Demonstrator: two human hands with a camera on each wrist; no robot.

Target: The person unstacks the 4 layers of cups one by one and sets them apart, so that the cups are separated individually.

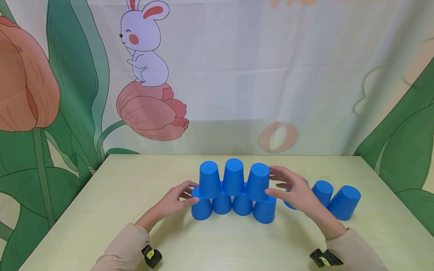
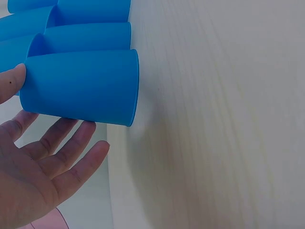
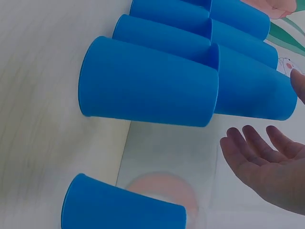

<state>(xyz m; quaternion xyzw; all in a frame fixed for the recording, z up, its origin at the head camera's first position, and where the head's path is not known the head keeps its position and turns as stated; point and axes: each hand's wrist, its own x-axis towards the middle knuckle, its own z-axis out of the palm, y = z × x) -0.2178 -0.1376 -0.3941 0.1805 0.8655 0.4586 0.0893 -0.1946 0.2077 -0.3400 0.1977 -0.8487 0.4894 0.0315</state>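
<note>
Upside-down blue cups stand in two tiers: several below and three on top, each upper cup across two lower ones. My left hand (image 1: 174, 199) is at the left end, its thumb touching the leftmost lower cup (image 2: 81, 88) near its top. Its other fingers (image 2: 78, 176) lie loosely spread along that cup's far side. At the right end my right hand (image 1: 296, 190) is beside the right upper cup (image 1: 258, 182), above the right lower cup (image 3: 147, 83). In the right wrist view its fingers are spread and gently bent, with a gap to the cups.
To the right, more upside-down blue cups stand on the table (image 1: 135, 184): a middle one (image 1: 322, 191), a right one (image 1: 345, 203) and one partly behind my right hand. A printed curtain (image 1: 217, 75) hangs behind the table's back edge.
</note>
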